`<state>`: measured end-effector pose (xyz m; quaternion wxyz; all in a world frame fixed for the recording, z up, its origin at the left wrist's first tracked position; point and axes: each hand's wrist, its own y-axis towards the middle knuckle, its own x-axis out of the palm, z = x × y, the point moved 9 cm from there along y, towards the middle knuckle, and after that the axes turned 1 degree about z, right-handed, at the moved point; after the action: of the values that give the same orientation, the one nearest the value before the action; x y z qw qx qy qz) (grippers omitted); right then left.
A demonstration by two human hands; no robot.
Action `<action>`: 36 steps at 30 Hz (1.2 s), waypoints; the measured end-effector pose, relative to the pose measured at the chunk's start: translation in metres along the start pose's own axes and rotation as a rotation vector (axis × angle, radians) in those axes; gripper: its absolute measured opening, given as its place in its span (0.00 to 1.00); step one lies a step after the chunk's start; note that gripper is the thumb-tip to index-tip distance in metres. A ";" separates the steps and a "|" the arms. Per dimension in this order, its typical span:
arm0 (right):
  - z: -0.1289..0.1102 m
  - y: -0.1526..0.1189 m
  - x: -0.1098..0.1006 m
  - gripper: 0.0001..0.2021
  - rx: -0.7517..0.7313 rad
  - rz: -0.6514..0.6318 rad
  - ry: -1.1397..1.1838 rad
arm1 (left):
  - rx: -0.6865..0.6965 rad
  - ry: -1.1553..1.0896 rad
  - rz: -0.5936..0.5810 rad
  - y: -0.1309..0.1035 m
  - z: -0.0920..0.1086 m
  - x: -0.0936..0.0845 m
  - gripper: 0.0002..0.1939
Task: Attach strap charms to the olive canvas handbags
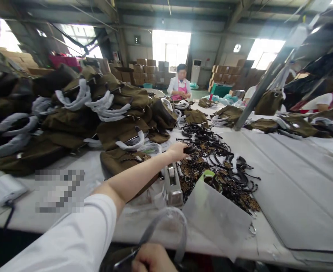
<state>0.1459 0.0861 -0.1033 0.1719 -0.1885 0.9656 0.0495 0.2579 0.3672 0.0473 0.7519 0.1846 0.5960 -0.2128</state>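
My left hand (178,152) is stretched out over a heap of dark straps and cords (211,166), its fingers closed on a black coiled strap (190,148) at the heap's near left side. Close to my body, my right hand (154,258) is curled at the top edge of a dark bag (116,258), most of which is cut off below. The bag's handle (181,223), wrapped in pale film, arches up beside this hand. A tape dispenser (172,185) stands between the heap and a brown bag (112,162).
Brown bags with wrapped handles (70,124) are piled high at the left. A translucent sheet (214,219) leans over the heap's front. A slanted metal post (257,94) rises behind the table (296,192). A co-worker in a pink apron (180,87) is across the table.
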 end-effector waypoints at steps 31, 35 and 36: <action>-0.082 -0.004 0.069 0.13 -0.104 -0.170 -0.212 | -0.021 0.236 -0.125 -0.408 -0.141 0.056 0.12; -0.082 -0.002 0.072 0.12 -0.113 -0.177 -0.210 | -0.196 0.057 -0.065 -0.412 -0.148 0.051 0.17; -0.083 -0.002 0.072 0.12 -0.116 -0.178 -0.210 | -0.247 0.005 -0.023 -0.410 -0.151 0.048 0.19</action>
<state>0.0582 0.0461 -0.0512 0.2645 -0.2768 0.9173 0.1092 -0.0773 0.0979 -0.0424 0.7650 0.0842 0.6215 -0.1461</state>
